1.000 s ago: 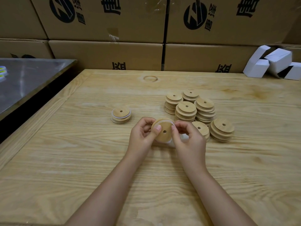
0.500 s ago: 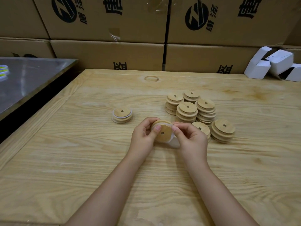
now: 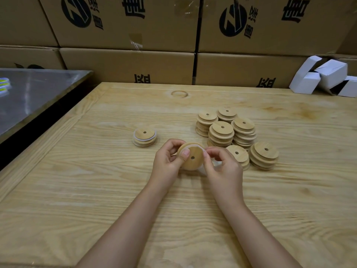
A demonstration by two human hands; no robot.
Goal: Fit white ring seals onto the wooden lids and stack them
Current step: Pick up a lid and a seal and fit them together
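We are holding a wooden lid (image 3: 192, 158) tilted up just above the pine table (image 3: 96, 190), our left hand (image 3: 167, 161) pinching its left rim with the thumb lying on its face, and our right hand (image 3: 222, 167) closing thumb and forefinger on the white ring seal (image 3: 201, 147) that is showing along the lid's upper right edge. The lid is looking light, stiff and smooth, so we judge the rim the best place to grip it; the seal is looking thin, soft and stretchy, best taken by its edge and rolled into the lid's groove bit by bit. To the left of the held lid, a finished stack (image 3: 144, 136) of what we count as two lids is sitting with a white seal visible on it. To its right and beyond, six stacks of bare lids (image 3: 222, 133) are waiting, close together. Farther beyond the held lid, cardboard cartons (image 3: 125, 62) are lining the table's back edge, with about four white boxes (image 3: 318, 78) at the far right and a steel table (image 3: 34, 93) at the far left.
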